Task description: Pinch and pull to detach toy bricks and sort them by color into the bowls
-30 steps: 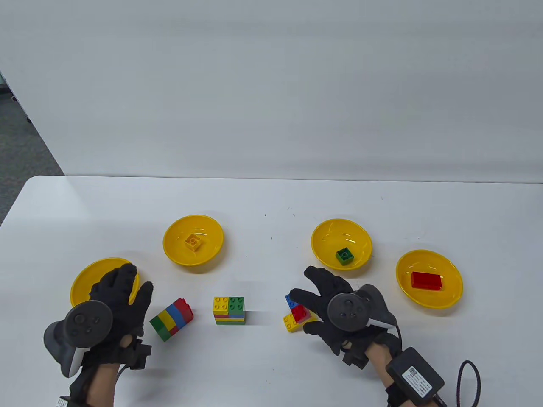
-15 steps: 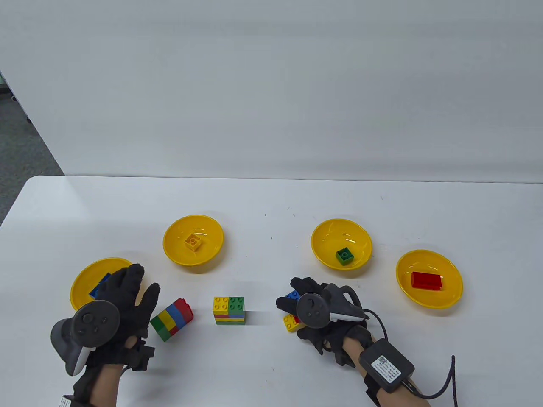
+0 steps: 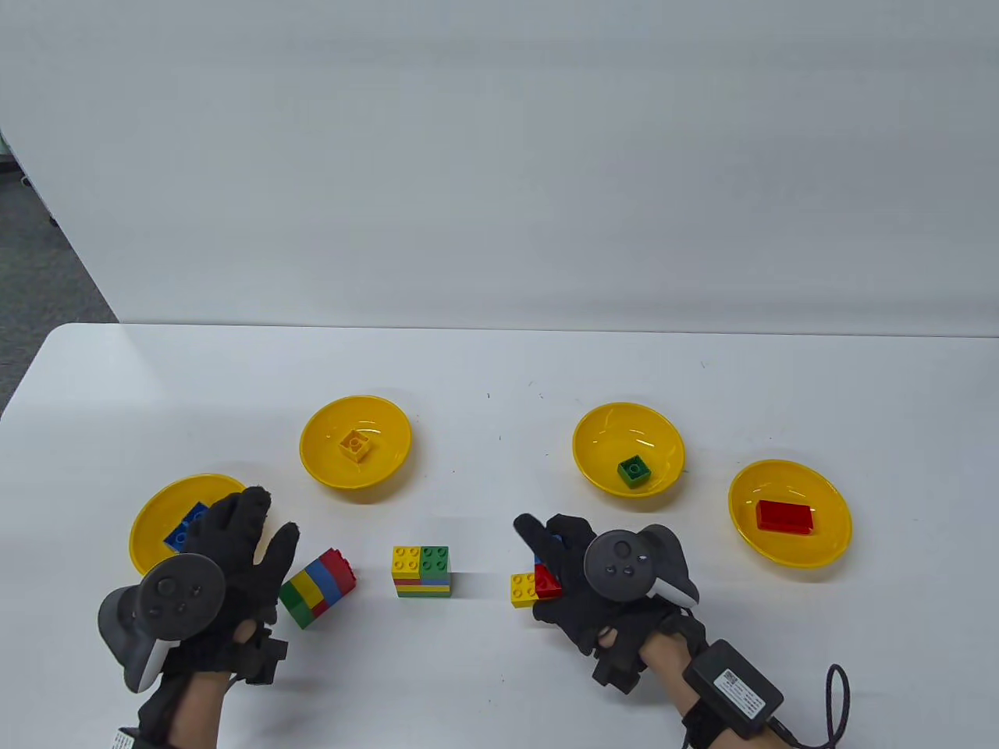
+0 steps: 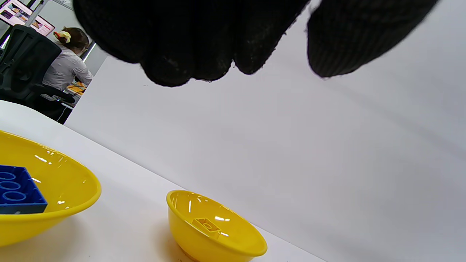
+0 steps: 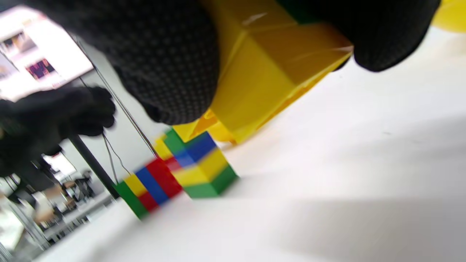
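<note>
On the far left of the white table (image 3: 499,367), a yellow bowl (image 3: 152,519) is holding a blue brick (image 3: 181,530); the left wrist view is showing that brick lying studs-up against the bowl's inner wall. My left hand (image 3: 234,546) is hovering just beside that bowl, partly over its near rim, fingers straight and spread, gripping nothing. Behind it, a second yellow bowl (image 3: 356,441) is carrying one yellow brick (image 3: 355,445).

Just right of my left thumb, a tipped-over stack (image 3: 316,587) of green, yellow, blue and red bricks is lying on its side on the table. Near the middle, an upright stack (image 3: 421,571) with yellow and green studs on top is standing on its own, apart from both hands.

Moving right, my right hand (image 3: 577,577) is curling its fingers and thumb around a small cluster (image 3: 531,585) of joined yellow, red and blue bricks. The yellow part is sticking out to the left of my fingers, and the right wrist view is showing it pinched between thumb and fingers. I cannot tell whether the cluster is touching the table.

Behind my right hand, a third bowl (image 3: 628,449) is holding a green brick (image 3: 634,470), and the bowl at far right (image 3: 788,511) is holding a red brick (image 3: 784,517).
</note>
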The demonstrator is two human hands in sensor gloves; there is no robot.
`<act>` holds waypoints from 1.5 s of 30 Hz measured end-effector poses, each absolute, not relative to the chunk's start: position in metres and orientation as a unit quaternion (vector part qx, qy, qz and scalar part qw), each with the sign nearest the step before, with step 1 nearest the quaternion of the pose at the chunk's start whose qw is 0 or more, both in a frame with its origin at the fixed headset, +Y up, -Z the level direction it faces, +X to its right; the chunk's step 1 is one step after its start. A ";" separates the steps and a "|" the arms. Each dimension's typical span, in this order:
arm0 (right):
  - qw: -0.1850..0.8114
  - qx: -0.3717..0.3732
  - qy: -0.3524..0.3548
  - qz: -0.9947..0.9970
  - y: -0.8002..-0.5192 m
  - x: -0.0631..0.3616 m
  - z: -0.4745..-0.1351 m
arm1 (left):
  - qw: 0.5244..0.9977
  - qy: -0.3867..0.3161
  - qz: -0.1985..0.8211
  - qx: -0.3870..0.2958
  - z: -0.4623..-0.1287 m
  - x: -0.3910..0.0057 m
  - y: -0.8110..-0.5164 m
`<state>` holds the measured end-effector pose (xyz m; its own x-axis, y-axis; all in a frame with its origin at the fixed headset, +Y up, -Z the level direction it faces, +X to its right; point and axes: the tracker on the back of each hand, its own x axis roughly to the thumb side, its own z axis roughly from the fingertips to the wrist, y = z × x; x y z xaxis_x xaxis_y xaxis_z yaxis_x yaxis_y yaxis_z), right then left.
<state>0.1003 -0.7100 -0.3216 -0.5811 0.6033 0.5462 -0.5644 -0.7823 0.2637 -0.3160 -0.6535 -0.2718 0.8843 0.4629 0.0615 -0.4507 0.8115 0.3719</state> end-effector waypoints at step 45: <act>0.419 0.435 0.123 0.788 -0.676 0.079 -0.235 | 0.861 -0.456 0.116 0.192 -0.193 -0.126 -0.650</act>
<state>0.0785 -0.6762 -0.2347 -0.2715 0.7665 0.5820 -0.5533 -0.6191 0.5573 -0.1261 -0.6501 -0.1930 0.5575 0.0247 0.8298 -0.3753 0.8991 0.2253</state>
